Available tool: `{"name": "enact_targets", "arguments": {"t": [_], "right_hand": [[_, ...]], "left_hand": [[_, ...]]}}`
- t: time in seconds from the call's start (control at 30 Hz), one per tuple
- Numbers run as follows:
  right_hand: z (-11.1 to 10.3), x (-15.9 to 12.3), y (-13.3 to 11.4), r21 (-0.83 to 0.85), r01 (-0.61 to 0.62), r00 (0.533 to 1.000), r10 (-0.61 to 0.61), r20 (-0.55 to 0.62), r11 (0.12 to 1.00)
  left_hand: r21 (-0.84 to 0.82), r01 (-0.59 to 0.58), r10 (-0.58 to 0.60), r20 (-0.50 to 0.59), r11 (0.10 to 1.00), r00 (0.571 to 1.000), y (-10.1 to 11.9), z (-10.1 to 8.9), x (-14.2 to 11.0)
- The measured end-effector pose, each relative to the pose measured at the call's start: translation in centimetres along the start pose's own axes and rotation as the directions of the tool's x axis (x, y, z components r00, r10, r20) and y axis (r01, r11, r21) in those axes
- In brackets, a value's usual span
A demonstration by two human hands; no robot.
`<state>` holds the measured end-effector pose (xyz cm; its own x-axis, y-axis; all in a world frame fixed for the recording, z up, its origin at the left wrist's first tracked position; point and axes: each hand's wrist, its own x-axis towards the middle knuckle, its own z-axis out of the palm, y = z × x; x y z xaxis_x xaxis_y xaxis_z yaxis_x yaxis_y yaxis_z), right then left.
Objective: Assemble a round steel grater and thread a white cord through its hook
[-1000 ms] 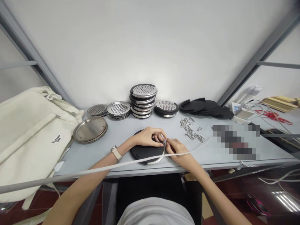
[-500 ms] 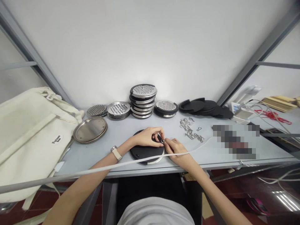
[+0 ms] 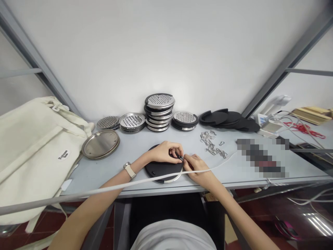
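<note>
A round grater in a black cover [image 3: 163, 169] lies on the table before me, its silver rim showing at the lower right. My left hand [image 3: 168, 151] rests over its upper part, thumb and fingers closed around a small metal carabiner clip [image 3: 181, 158] by the grater's right edge. From the right, my right hand [image 3: 195, 165] pinches at the same clip, fingertips meeting the left ones. Those fingers partly hide the clip. A pile of similar carabiner clips [image 3: 208, 142] lies beyond my right hand.
At the back stand a tall stack of covered graters [image 3: 160, 100], bare grater discs [image 3: 132, 121] and black covers [image 3: 229, 119]. Plain metal discs [image 3: 100, 144] lie left, near a cream bag [image 3: 39, 146]. A white cable [image 3: 145, 180] crosses in front of my forearms.
The clip has turned slightly between my fingertips, and my fingers have shifted a little. The grater and the piles around it stay in place.
</note>
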<state>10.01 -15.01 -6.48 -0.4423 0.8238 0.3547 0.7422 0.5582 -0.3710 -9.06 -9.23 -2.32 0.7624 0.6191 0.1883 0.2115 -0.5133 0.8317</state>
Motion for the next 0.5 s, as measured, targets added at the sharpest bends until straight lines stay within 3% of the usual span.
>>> {"name": "enact_targets", "arguments": {"t": [0.5], "right_hand": [[-0.23, 0.04, -0.24, 0.019, 0.007, 1.0, -0.007, -0.01, 1.0]], "left_hand": [[-0.059, 0.017, -0.017, 0.009, 0.998, 1.0, -0.06, -0.01, 0.04]]}}
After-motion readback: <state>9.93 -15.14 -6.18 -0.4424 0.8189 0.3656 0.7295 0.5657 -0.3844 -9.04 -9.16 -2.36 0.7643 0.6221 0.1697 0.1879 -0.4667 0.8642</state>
